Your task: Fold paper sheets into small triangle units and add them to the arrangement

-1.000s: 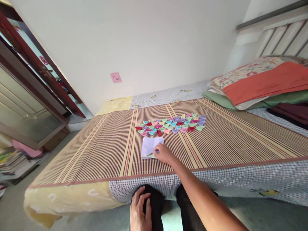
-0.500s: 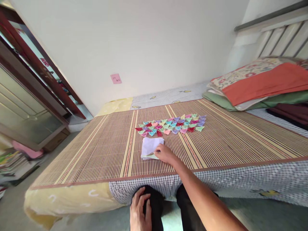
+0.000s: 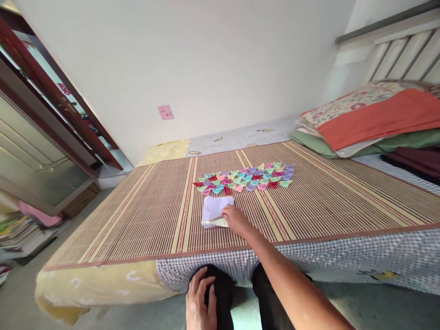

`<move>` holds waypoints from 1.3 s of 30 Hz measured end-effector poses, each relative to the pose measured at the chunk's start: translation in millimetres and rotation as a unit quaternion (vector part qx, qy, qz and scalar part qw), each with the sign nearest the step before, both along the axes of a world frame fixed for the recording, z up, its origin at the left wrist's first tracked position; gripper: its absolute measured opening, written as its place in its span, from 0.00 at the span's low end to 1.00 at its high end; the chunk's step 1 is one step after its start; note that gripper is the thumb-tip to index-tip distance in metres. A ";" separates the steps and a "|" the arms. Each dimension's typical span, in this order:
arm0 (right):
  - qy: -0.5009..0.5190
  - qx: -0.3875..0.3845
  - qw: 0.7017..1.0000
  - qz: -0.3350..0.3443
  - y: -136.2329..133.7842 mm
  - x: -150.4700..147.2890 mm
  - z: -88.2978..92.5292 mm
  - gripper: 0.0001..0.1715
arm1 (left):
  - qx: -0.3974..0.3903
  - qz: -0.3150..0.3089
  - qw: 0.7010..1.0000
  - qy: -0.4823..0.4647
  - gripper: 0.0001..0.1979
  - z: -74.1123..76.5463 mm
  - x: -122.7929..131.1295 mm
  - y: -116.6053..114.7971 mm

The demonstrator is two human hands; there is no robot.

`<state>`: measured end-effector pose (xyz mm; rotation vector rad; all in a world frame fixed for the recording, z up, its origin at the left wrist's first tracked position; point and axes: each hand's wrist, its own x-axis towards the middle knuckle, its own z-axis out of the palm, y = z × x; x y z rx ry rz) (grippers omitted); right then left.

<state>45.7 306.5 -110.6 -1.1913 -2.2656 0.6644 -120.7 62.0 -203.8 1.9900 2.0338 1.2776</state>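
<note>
Lilac top sheet (image 3: 213, 207): lower edge raised since the earlier frame, baring more pale paper (image 3: 217, 222) beneath; stack lies just left of the right hand (image 3: 235, 220). Right hand: fingertips closed on that edge; from where I stand, whether on only 1 sheet is unclear. Left hand (image 3: 200, 300): well apart, loosely spread on 1 knee (image 3: 222, 284). Folded papers (image 3: 248, 177): rows beyond the right hand. Step, as judged: separating 1 sheet; next move calls for a light, steady peel.

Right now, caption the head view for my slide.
Right hand at paper stack near colourful folded papers, left hand on knee.
</note>
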 end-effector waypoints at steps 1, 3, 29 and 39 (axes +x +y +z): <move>0.034 0.001 0.999 -0.015 -1.3 2.6 3.7 0.16 | 0.004 0.003 1.000 -0.003 0.12 -0.6 0.0 -0.5; 0.121 0.002 0.991 -0.048 -2.6 12.4 13.5 0.14 | 0.015 0.026 0.999 -0.024 0.13 -1.8 1.3 -1.8; 0.380 -0.054 0.919 -0.093 -158.1 142.5 77.4 0.09 | -0.137 -0.086 0.770 -0.617 0.21 173.8 85.0 29.6; 0.371 -0.140 0.910 -0.125 -210.4 148.4 87.9 0.25 | -0.049 -0.142 0.884 -0.444 0.17 183.5 102.2 -2.6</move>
